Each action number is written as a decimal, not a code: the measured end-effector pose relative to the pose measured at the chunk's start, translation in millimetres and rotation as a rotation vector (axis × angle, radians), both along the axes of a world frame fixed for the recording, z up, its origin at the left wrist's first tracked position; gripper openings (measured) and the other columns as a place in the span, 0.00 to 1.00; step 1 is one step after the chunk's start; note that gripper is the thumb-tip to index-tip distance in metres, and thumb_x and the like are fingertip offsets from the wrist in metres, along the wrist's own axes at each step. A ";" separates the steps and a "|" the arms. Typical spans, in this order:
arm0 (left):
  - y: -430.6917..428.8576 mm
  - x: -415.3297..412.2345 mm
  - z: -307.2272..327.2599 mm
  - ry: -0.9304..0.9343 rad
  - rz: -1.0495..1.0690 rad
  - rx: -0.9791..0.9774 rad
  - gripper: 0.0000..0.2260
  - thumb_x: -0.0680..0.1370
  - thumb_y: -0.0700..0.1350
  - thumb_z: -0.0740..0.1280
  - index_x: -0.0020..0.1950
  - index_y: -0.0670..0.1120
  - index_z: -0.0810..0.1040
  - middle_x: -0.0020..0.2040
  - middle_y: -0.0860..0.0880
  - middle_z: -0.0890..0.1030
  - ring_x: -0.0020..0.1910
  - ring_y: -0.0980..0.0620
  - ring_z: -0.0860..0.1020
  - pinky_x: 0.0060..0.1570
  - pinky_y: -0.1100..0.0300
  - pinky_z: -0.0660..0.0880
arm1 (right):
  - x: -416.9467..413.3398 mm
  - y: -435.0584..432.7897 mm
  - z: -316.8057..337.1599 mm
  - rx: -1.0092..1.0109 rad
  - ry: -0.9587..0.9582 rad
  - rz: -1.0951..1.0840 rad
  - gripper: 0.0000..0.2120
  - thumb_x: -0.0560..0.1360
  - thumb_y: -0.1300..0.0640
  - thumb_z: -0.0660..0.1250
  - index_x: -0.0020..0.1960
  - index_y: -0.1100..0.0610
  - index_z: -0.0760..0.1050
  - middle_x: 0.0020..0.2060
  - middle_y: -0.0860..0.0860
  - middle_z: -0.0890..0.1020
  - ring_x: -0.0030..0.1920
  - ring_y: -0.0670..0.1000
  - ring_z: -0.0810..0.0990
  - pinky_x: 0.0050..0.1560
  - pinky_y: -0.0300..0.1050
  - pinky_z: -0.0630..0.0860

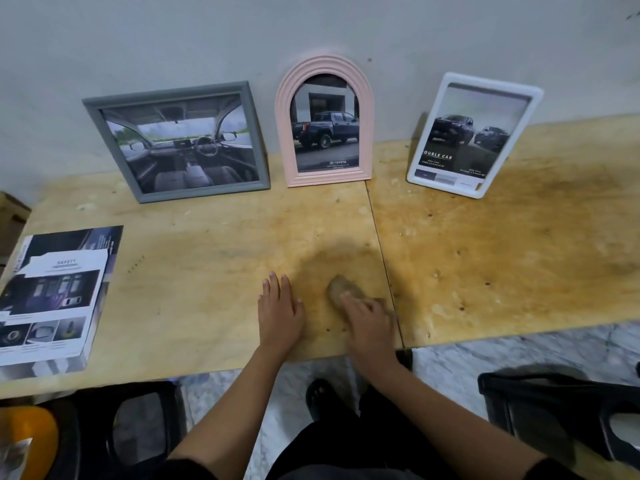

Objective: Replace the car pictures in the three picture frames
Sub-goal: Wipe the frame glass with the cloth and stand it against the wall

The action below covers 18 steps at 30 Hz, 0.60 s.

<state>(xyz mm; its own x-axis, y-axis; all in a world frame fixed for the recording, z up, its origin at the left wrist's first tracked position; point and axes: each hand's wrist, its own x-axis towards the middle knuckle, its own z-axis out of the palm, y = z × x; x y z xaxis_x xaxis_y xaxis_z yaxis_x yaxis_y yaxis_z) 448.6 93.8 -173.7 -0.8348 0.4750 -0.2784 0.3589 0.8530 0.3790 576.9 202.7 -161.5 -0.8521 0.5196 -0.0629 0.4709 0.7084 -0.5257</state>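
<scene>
Grey frame point(166, 96), pink frame point(325, 62), white frame point(491, 85) beyond grips. Left grip point(280, 317) spread flat on worktop point(207, 254). Right grip point(372, 330) blurred, closure untellable, at indistinct tan lump point(341, 287).

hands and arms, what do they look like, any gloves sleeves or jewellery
Both the left hand and the right hand are bare: no gloves, and no rings or watch that I can make out. The forearms are uncovered; black sleeves begin only near the elbows at the bottom edge.
</scene>
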 end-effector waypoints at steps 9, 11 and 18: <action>-2.2 -3.2 5.3 -0.092 0.041 0.181 0.25 0.78 0.43 0.62 0.73 0.41 0.61 0.76 0.41 0.57 0.76 0.43 0.54 0.71 0.52 0.55 | -43.5 18.8 34.2 -0.774 -0.036 -0.249 0.17 0.78 0.64 0.57 0.64 0.56 0.73 0.58 0.52 0.77 0.57 0.52 0.74 0.50 0.41 0.72; 2.8 -0.1 14.2 -0.054 0.080 0.381 0.20 0.77 0.44 0.64 0.69 0.41 0.68 0.68 0.42 0.69 0.69 0.43 0.67 0.65 0.56 0.65 | -50.5 31.2 44.3 -1.006 0.015 -0.433 0.14 0.79 0.62 0.57 0.64 0.56 0.72 0.56 0.53 0.77 0.54 0.52 0.76 0.50 0.46 0.77; 28.5 22.5 74.8 -0.548 0.023 0.839 0.18 0.80 0.49 0.60 0.70 0.52 0.65 0.58 0.58 0.74 0.57 0.63 0.74 0.49 0.69 0.75 | -72.1 50.6 86.2 -1.111 0.214 -0.473 0.08 0.79 0.57 0.59 0.57 0.56 0.67 0.52 0.58 0.74 0.50 0.55 0.75 0.49 0.53 0.77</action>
<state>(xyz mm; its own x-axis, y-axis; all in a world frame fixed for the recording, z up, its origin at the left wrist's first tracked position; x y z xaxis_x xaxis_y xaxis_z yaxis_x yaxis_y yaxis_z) 471.1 122.3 -98.9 -0.7032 0.6796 -0.2092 -0.0582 0.2382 0.9695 504.8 253.2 -75.2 -0.6415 0.5335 -0.5513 0.3900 -0.3921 -0.8332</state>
